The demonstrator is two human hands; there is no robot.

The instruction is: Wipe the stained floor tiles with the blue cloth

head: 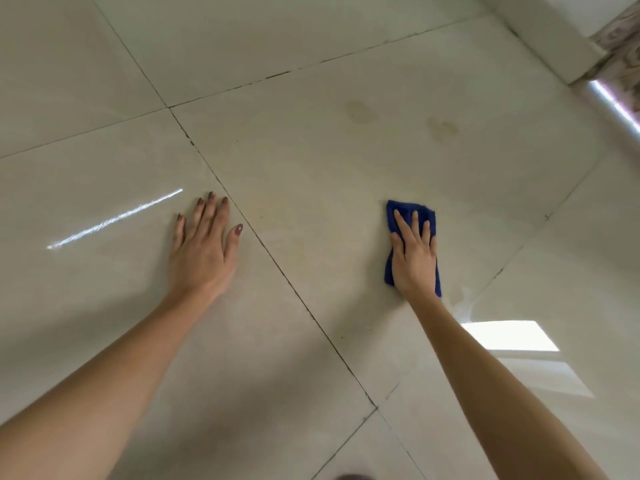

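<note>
The folded blue cloth (401, 211) lies flat on a large pale floor tile (311, 188). My right hand (414, 258) presses down on it with fingers spread, covering its middle. Two yellowish stains mark the same tile farther away: one stain (360, 111) up the middle and a second stain (442, 128) to its right. A faint discoloured patch (294, 242) lies left of the cloth. My left hand (204, 247) rests flat on the neighbouring tile, palm down, holding nothing.
Dark grout lines (277, 261) cross the floor diagonally. A pale skirting and wall (554, 39) run along the top right, with a patterned marble threshold (620, 46) beside them. A wet smear (464, 299) and bright window reflections (509, 336) lie near my right forearm.
</note>
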